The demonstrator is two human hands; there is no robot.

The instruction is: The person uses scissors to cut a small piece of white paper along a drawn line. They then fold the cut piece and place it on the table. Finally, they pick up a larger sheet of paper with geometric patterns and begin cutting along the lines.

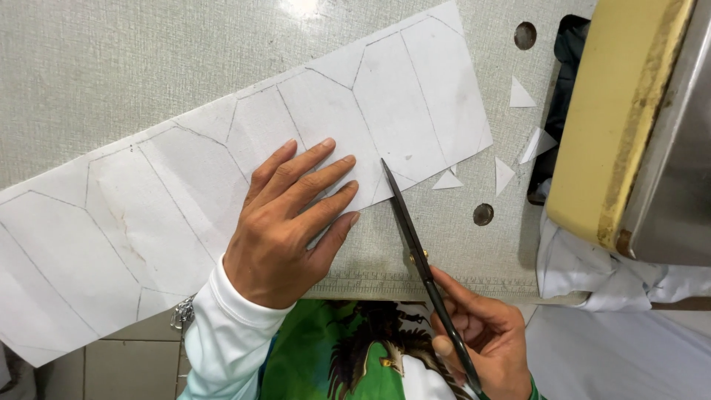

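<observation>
Pressing flat on the white sheet, the left hand lies palm down with its fingers spread slightly and stretched toward the sheet's lower edge; it grips nothing, only holds the sheet against the table. The sheet is a long strip running from the lower left to the upper right of the head view, marked in pencil with a row of elongated six-sided outlines, and its left end hangs past the table's front edge.

The right hand is curled around the handles of a pair of dark scissors, fingers wrapped closed and thumb on top. The blades look closed or nearly so, and their tip touches the sheet's lower edge just beside the left fingertips.

Several small white triangular offcuts lie on the table to the right of the sheet's upper end, near two round holes in the tabletop. At the right edge stands a cream-coloured sewing machine with a metal side, and crumpled white cloth sits under it. A white sleeve covers the left forearm, above a green patterned garment.
</observation>
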